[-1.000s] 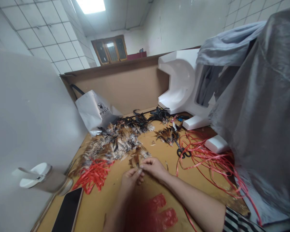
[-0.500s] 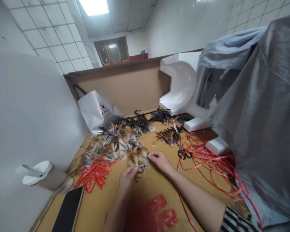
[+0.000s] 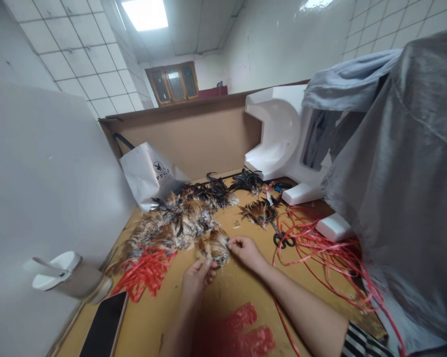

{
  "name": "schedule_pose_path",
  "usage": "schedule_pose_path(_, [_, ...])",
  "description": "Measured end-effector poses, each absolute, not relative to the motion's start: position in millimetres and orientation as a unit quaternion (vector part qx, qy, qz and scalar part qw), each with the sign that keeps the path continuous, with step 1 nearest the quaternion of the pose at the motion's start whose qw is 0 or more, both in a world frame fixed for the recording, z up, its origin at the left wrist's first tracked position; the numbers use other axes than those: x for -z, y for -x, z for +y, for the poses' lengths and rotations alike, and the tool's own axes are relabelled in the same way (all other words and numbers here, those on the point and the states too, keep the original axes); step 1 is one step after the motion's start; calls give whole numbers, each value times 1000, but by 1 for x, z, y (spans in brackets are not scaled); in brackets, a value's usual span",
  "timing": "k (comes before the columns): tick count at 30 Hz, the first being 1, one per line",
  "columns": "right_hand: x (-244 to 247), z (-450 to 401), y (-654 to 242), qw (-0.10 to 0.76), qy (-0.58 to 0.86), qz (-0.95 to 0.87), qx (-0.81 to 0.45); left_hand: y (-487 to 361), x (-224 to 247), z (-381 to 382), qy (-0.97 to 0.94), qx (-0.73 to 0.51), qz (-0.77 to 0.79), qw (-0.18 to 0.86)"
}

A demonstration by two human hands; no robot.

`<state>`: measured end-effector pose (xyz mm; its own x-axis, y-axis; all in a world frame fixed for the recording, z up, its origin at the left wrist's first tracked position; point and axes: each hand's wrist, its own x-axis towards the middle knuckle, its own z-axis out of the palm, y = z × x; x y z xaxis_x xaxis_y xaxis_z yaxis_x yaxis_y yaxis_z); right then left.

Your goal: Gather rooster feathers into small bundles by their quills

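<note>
A small clump of brown and grey feathers [image 3: 215, 244] lies on the tan table between my two hands. My left hand [image 3: 197, 277] is closed in a pinch at its near lower edge. From the right, my right hand [image 3: 248, 252] has thumb and forefinger pressed together on the clump's right edge; the exact bit between them is too small to make out. Just beyond is a large pile of feathers [image 3: 186, 218] in brown, grey and black. Cut red plastic strips [image 3: 147, 272] lie to the left of my left hand.
Black-handled scissors [image 3: 284, 240] and a tangle of red plastic ribbon [image 3: 331, 263] lie at right. More feather bunches [image 3: 260, 212] sit farther back. A phone [image 3: 104, 325], a lidded cup [image 3: 72, 277] and a silver bag [image 3: 149, 173] line the left. White foam [image 3: 275, 134] and grey cloth [image 3: 405, 198] stand right.
Both hands stay at the same feather clump with almost the same pinch. The view has tilted up slightly, so everything sits a little lower.
</note>
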<state>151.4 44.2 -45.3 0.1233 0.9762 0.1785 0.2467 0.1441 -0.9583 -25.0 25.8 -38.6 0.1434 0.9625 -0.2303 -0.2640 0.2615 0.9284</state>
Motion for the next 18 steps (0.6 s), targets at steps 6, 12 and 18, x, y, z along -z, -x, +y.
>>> schedule_pose_path(6, [47, 46, -157, 483, 579, -581, -307, 25, 39, 27, -373, -471, 468, 649])
schedule_pose_path(12, [41, 40, -155, 412, 606, -643, -223, 25, 35, 26, -372, -471, 465, 651])
schedule_pose_path(18, [29, 30, -151, 298, 660, -675, -143, 26, 39, 27, -378, -473, 465, 646])
